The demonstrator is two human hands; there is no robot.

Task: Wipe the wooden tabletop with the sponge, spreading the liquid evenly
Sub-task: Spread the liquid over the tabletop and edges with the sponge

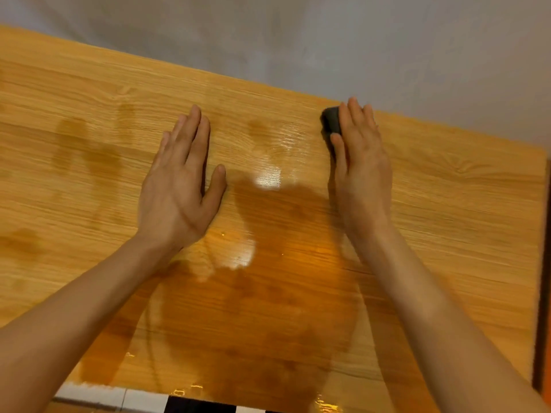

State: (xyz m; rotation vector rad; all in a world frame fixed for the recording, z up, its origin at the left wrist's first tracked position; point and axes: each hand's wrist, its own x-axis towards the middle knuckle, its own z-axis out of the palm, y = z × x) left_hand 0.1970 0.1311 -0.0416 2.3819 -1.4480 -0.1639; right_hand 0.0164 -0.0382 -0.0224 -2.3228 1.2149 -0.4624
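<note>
We see warm, yellowish light that is a bit dim. It comes from above, and bright white shiny spots (268,178) glare on the wet wooden tabletop (89,93). A big dark shadow (268,308) lies between our arms. The whole picture is soft and a little blurry, most of all at the fingertips. The table's far edge bends near the corners.

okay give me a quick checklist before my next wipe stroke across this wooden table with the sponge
1. Sponge under the right hand: ok, pressed flat near the far edge.
2. Left hand out of the stroke path: not ok if wiping left; it lies flat on the tabletop.
3. Liquid spread evenly: not ok, the near centre is wet and glossy, the right side looks dry.
4. Path clear of objects: ok.
5. Sponge still loaded with liquid: cannot tell.
</note>
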